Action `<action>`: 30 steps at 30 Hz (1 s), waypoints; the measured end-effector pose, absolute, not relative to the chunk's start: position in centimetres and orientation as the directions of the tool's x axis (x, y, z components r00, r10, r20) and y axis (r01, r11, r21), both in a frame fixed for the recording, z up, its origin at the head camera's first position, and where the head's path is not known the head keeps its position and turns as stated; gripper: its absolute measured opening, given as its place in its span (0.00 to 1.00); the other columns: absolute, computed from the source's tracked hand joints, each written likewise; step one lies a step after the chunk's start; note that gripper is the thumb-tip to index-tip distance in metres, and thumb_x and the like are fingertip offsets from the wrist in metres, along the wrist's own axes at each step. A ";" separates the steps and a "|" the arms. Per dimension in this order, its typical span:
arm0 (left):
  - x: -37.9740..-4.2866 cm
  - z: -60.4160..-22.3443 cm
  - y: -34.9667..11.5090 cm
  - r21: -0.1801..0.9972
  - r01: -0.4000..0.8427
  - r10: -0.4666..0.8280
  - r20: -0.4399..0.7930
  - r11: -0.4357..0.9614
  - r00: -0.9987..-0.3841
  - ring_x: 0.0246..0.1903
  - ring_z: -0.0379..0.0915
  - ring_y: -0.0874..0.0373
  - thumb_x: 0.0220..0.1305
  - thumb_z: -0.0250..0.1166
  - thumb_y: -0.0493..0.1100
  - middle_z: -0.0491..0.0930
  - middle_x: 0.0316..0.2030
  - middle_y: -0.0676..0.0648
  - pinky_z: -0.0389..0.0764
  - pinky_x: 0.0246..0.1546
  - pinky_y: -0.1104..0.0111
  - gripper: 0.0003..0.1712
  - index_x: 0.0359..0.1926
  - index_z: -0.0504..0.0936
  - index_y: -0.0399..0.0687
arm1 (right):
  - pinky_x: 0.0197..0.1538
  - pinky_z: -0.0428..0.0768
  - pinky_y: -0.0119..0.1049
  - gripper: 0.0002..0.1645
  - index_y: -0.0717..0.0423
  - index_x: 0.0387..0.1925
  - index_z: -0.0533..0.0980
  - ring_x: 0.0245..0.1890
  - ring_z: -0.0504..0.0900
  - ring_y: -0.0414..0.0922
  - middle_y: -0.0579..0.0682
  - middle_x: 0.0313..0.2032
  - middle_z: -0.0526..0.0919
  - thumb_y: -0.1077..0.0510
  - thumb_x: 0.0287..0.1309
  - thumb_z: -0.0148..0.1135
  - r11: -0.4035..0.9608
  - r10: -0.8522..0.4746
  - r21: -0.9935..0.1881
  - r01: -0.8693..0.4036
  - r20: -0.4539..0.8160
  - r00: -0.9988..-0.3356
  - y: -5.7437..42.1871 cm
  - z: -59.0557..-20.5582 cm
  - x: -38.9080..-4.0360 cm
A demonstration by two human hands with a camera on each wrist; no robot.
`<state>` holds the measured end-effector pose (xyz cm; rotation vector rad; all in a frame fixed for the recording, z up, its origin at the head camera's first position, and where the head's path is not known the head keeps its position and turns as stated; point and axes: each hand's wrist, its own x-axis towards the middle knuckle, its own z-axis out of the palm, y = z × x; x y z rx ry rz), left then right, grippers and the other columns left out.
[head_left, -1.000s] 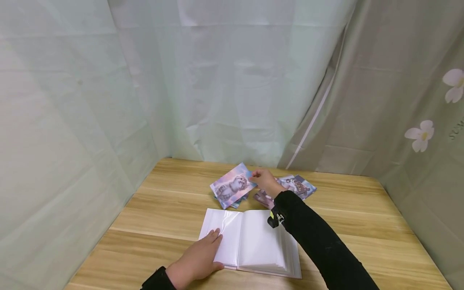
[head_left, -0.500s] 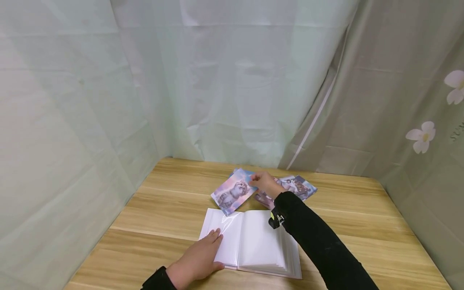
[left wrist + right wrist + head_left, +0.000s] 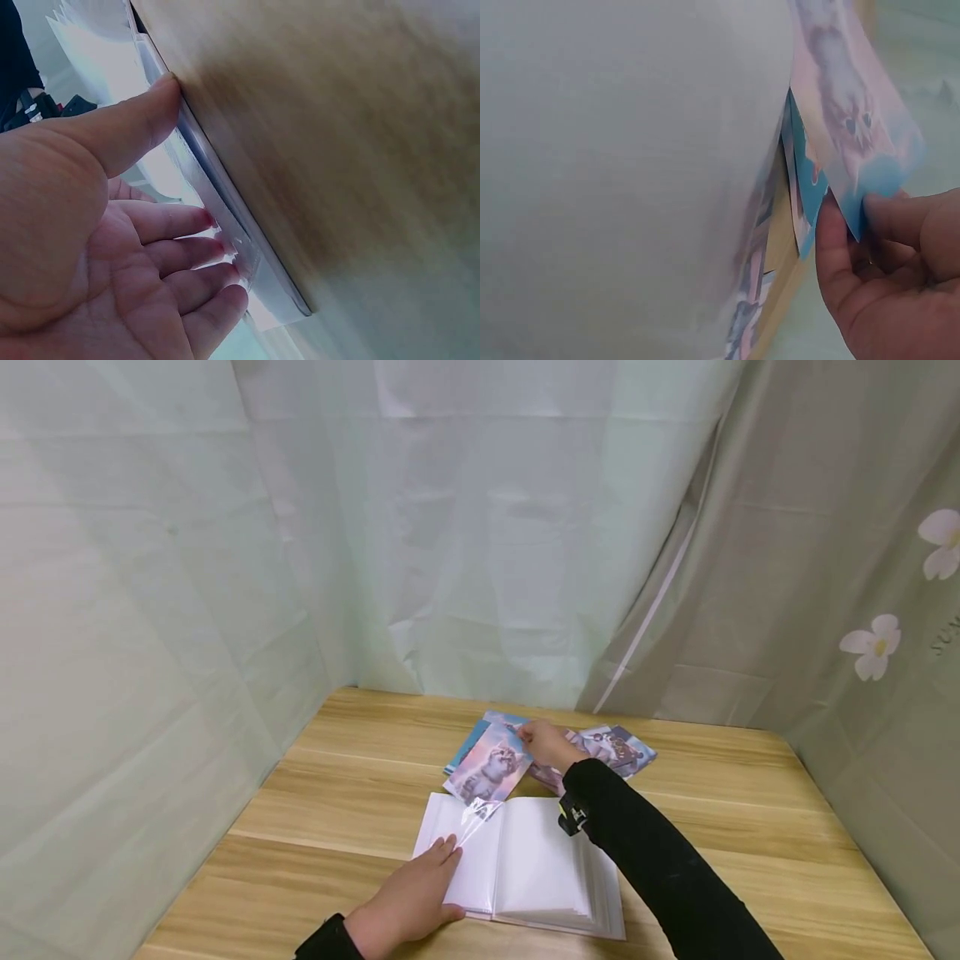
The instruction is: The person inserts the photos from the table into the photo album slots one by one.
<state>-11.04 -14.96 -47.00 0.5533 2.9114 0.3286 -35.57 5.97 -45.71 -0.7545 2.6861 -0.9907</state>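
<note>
A photo album [image 3: 543, 860] with white pages lies spread on the table. My left hand [image 3: 412, 889] rests on its left page, fingers extended; in the left wrist view the thumb [image 3: 154, 112] sits along the album's edge. My right hand [image 3: 546, 743] pinches the top corner of a photo [image 3: 491, 764] with a kitten on a pink and blue ground. The photo slants down to the album, its lower end overlapping the top of the left page, where glossy clear film shows over it. In the right wrist view, thumb and fingers [image 3: 889, 221] hold the photo's blue corner.
Behind the held photo lies a stack of blue photos [image 3: 468, 747]. More photos [image 3: 618, 747] are spread to the right, partly hidden by the right hand and wrist. The wooden table [image 3: 315, 827] meets hanging curtains [image 3: 487, 552] at its back and sides.
My right hand has tilted the photo and brought its lower end toward me, from above the stack onto the top of the album's left page. The left hand has stayed in place.
</note>
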 end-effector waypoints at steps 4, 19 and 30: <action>-11.1 -47.1 -14.9 0.243 0.338 0.373 -0.117 0.909 -0.920 0.67 0.64 0.37 0.58 0.72 0.56 0.67 0.68 0.32 0.70 0.64 0.49 0.45 0.66 0.71 0.29 | 0.46 0.76 0.37 0.13 0.63 0.38 0.81 0.37 0.76 0.47 0.53 0.32 0.79 0.76 0.62 0.53 0.683 -0.564 -0.522 -0.511 0.068 -0.823 5.5 -45.5 -35.7; -10.8 -47.2 -15.0 0.256 0.341 0.374 -0.091 0.905 -0.923 0.67 0.64 0.36 0.56 0.74 0.55 0.67 0.68 0.31 0.71 0.63 0.47 0.45 0.65 0.71 0.29 | 0.62 0.76 0.44 0.19 0.62 0.56 0.80 0.59 0.79 0.54 0.58 0.53 0.84 0.71 0.69 0.52 0.716 -0.591 -0.475 -0.511 -0.024 -0.806 3.6 -43.7 -35.5; -10.7 -47.1 -15.0 0.282 0.331 0.366 -0.082 0.901 -0.927 0.67 0.63 0.35 0.56 0.74 0.54 0.66 0.68 0.30 0.69 0.64 0.46 0.45 0.65 0.71 0.28 | 0.58 0.79 0.43 0.18 0.63 0.52 0.82 0.54 0.81 0.54 0.58 0.50 0.85 0.73 0.68 0.51 0.681 -0.649 -0.464 -0.567 -0.023 -0.761 2.6 -43.2 -35.0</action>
